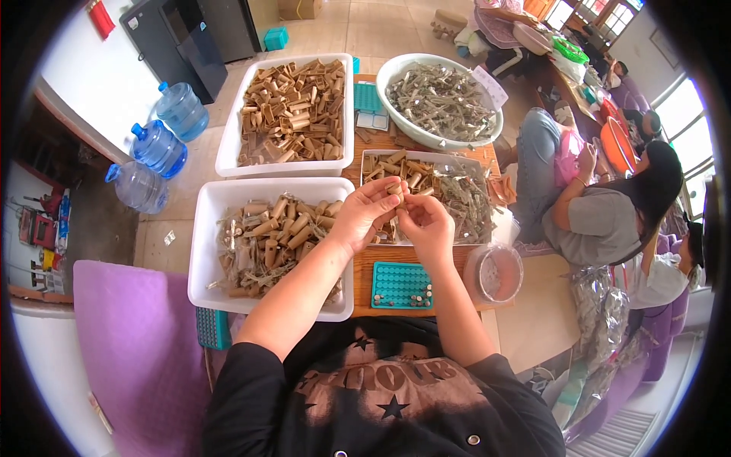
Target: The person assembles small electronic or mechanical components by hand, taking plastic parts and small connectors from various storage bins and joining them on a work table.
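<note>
While three water-cooler bottles stand far left, two white tubs to my left hold brown tubes; one round basin at far right holds greyish pieces. Above one shallow box, arms reaching forward, my left hand and right hand pinch one small brown piece between fingertips.

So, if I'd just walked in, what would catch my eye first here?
Probably the bare left hand and right hand at mid-picture, their fingers pinching a small brown cylindrical piece. To their left, two large white rectangular plastic tubs are heaped with brown tube-like pieces. Farther left, three blue-tinted, see-through plastic water jugs stand in a row.
</note>
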{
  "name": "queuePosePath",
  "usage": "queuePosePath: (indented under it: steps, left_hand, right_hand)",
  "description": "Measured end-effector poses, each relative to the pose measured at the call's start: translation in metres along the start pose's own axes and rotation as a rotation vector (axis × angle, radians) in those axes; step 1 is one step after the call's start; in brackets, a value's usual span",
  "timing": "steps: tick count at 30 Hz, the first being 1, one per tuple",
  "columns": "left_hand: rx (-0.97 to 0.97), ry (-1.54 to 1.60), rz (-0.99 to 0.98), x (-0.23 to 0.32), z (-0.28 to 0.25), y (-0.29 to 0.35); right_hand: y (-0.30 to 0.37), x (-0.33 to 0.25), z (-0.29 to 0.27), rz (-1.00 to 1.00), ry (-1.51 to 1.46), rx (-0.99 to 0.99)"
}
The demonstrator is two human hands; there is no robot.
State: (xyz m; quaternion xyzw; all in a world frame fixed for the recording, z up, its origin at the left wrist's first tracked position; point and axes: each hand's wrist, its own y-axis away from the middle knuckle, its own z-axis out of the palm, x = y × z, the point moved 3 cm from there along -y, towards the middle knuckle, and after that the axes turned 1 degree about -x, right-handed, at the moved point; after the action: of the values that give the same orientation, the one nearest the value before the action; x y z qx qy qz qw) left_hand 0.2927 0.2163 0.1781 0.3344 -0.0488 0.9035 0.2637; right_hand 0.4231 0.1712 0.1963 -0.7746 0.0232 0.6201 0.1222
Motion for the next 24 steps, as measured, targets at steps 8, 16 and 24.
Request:
queuePosePath:
  steps: [8, 16, 24]
  left_hand:
    - [-0.026, -0.321, 0.141, 0.004, 0.015, 0.007]
    - [-0.116, -0.482, 0.253, 0.001, 0.024, 0.012]
    - [-0.163, -0.654, 0.240, 0.012, 0.025, 0.016]
  right_hand:
    - [-0.001, -0.006, 0.005, 0.001, 0.145, -0.122]
    - [0.008, -0.009, 0.008, -0.141, 0.151, -0.094]
    - [0.006, -0.026, -0.034, -0.182, 0.285, -0.083]
